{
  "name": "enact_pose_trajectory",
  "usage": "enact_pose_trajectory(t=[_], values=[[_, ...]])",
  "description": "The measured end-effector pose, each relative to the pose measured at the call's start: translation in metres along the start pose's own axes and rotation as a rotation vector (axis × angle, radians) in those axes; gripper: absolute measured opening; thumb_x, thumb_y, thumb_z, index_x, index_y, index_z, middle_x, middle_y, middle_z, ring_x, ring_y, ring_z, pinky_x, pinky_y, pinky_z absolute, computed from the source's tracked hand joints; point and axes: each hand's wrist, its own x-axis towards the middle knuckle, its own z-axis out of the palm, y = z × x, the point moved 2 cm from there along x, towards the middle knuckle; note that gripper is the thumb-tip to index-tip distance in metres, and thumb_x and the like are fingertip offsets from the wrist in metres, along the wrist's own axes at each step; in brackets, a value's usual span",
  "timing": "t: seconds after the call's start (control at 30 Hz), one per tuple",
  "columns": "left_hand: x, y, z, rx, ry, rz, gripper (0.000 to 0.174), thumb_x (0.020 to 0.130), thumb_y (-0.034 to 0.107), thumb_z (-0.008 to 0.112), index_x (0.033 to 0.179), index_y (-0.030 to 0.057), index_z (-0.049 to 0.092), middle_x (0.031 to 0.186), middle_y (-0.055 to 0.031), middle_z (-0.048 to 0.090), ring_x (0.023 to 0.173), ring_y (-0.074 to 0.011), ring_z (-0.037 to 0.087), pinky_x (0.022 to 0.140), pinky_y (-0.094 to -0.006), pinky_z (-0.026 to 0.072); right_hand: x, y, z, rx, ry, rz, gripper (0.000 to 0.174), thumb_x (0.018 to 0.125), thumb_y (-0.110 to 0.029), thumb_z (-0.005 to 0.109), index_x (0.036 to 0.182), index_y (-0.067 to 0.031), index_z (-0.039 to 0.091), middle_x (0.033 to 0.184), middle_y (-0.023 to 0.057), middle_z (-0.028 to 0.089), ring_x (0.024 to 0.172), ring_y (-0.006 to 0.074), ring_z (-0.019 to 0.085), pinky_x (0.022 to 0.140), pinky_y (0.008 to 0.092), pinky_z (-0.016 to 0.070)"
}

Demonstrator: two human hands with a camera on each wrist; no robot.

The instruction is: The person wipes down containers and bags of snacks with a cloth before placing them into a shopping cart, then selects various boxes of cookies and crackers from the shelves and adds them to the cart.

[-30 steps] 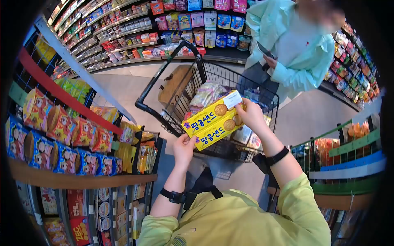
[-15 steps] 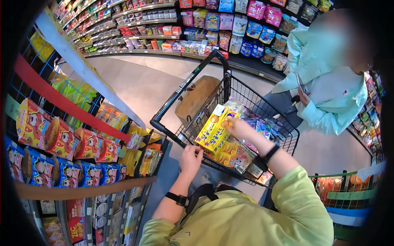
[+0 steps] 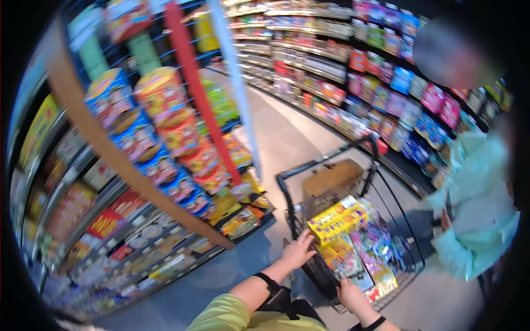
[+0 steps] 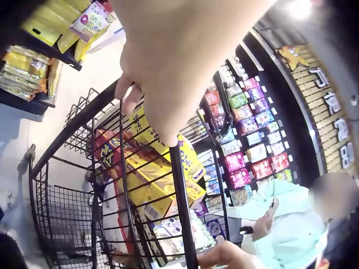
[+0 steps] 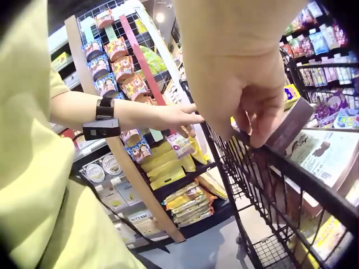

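Note:
Both of my hands are at the near rim of a black wire shopping cart (image 3: pixel 309 161). My left hand (image 3: pixel 298 251) holds the rim near the handle end, its fingers bent over the bar (image 4: pixel 182 196) in the left wrist view. Farther along the same side, my right hand (image 3: pixel 353 298) grips the rim (image 5: pixel 308 182), fingertips curled over it in the right wrist view. Yellow biscuit boxes (image 3: pixel 334 219) with blue lettering lie in the cart beside my left hand. Other packs fill the basket, including shiny purple bags (image 3: pixel 378 243).
Snack bags hang on a blue grid rack (image 3: pixel 165 138) at left, above a brown shelf edge (image 3: pixel 127 174). A person in a mint jacket (image 3: pixel 469 204) stands just beyond the cart at right. A long wall of shelves (image 3: pixel 314 66) curves behind. A brown box (image 3: pixel 331 179) shows by the handle.
The yellow biscuit boxes went from both hands down into the cart and were let go. My hands moved to the cart's rim. The view swung left, so the cart now appears lower right.

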Motion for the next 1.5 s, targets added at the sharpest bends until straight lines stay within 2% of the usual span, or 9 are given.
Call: enact_pose_trajectory(t=[0.3, 0.37, 0.43, 0.5, 0.9, 1.03, 1.2, 1.3, 1.5], values=[[-0.055, -0.006, 0.008, 0.086, -0.009, -0.098, 0.052, 0.086, 0.039, 0.057, 0.130, 0.0164, 0.041, 0.147, -0.0035, 0.026, 0.090, -0.0405, 0.058, 0.077, -0.0489, 0.0496, -0.013, -0.017, 0.018, -0.168, -0.071, -0.051, 0.023, 0.085, -0.025, 0.053, 0.089, -0.0018, 0.051, 0.071, 0.0210, 0.063, 0.063, 0.0393, 0.062, 0.059, 0.0484, 0.0503], [-0.076, -0.007, 0.009, 0.100, 0.012, -0.089, 0.052, 0.086, 0.039, 0.056, 0.130, 0.0165, 0.040, 0.146, -0.0042, 0.027, 0.089, -0.0395, 0.057, 0.076, -0.0489, 0.0490, -0.026, -0.030, 0.019, -0.289, -0.071, -0.059, 0.024, 0.087, -0.028, 0.053, 0.094, -0.0048, 0.053, 0.074, 0.0158, 0.064, 0.065, 0.0364, 0.063, 0.058, 0.0475, 0.0509], [-0.102, -0.007, 0.007, 0.127, 0.017, -0.080, 0.053, 0.087, 0.040, 0.056, 0.131, 0.0167, 0.040, 0.146, -0.0046, 0.027, 0.088, -0.0384, 0.057, 0.075, -0.0493, 0.0485, -0.041, -0.025, 0.038, -0.168, -0.151, -0.089, 0.036, 0.090, -0.028, 0.047, 0.120, -0.0075, 0.049, 0.073, 0.0197, 0.064, 0.064, 0.0365, 0.062, 0.057, 0.0471, 0.0482], [-0.128, -0.008, 0.003, 0.133, 0.004, -0.064, 0.052, 0.087, 0.039, 0.055, 0.132, 0.0174, 0.039, 0.146, -0.0046, 0.027, 0.087, -0.0368, 0.057, 0.074, -0.0504, 0.0474, -0.061, -0.033, 0.044, -0.119, -0.048, -0.135, 0.036, 0.089, -0.023, 0.050, 0.120, -0.0054, 0.049, 0.061, 0.0224, 0.059, 0.056, 0.0424, 0.058, 0.055, 0.0514, 0.0467], [-0.322, -0.022, -0.011, 0.178, 0.021, -0.009, 0.046, 0.090, 0.037, 0.052, 0.132, 0.0207, 0.044, 0.139, -0.0034, 0.037, 0.096, -0.0317, 0.052, 0.080, -0.0473, 0.0433, -0.212, -0.123, 0.097, 0.146, -0.058, 0.005, 0.034, 0.090, -0.018, 0.050, 0.123, -0.0074, 0.050, 0.093, 0.0264, 0.061, 0.086, 0.0426, 0.059, 0.074, 0.0481, 0.0467], [-0.390, -0.018, -0.021, 0.246, 0.063, 0.009, 0.040, 0.088, 0.036, 0.055, 0.125, 0.0202, 0.052, 0.130, -0.0037, 0.046, 0.095, -0.0284, 0.051, 0.075, -0.0425, 0.0391, -0.256, -0.154, 0.108, -0.034, -0.164, 0.015, 0.033, 0.091, -0.018, 0.050, 0.123, -0.0097, 0.050, 0.096, 0.0249, 0.062, 0.089, 0.0411, 0.060, 0.077, 0.0470, 0.0467], [-0.461, -0.018, -0.028, 0.255, 0.257, 0.086, 0.024, 0.082, 0.035, 0.060, 0.099, 0.0175, 0.059, 0.090, -0.0004, 0.050, 0.084, -0.0206, 0.048, 0.066, -0.0376, 0.0340, -0.301, -0.188, 0.116, -0.091, -0.326, -0.058, 0.041, 0.093, -0.016, 0.044, 0.134, -0.0181, 0.043, 0.098, 0.0235, 0.062, 0.090, 0.0376, 0.061, 0.079, 0.0444, 0.0471], [-0.501, -0.018, -0.031, 0.234, 0.211, 0.038, 0.023, 0.082, 0.035, 0.061, 0.097, 0.0175, 0.059, 0.090, -0.0006, 0.050, 0.084, -0.0202, 0.048, 0.067, -0.0372, 0.0340, -0.321, -0.223, 0.103, -0.226, -0.507, -0.051, 0.047, 0.093, -0.020, 0.045, 0.139, -0.0197, 0.035, 0.087, 0.0209, 0.063, 0.079, 0.0363, 0.062, 0.070, 0.0431, 0.0481], [-0.579, -0.005, -0.040, 0.233, 0.208, -0.147, 0.024, 0.079, 0.037, 0.065, 0.093, 0.0189, 0.061, 0.090, 0.0006, 0.051, 0.085, -0.0212, 0.048, 0.072, -0.0380, 0.0340, -0.342, -0.224, 0.129, -0.092, -0.491, -0.198, 0.037, 0.091, -0.021, 0.047, 0.129, -0.0182, 0.050, 0.083, 0.0222, 0.063, 0.074, 0.0375, 0.062, 0.066, 0.0449, 0.0477]])
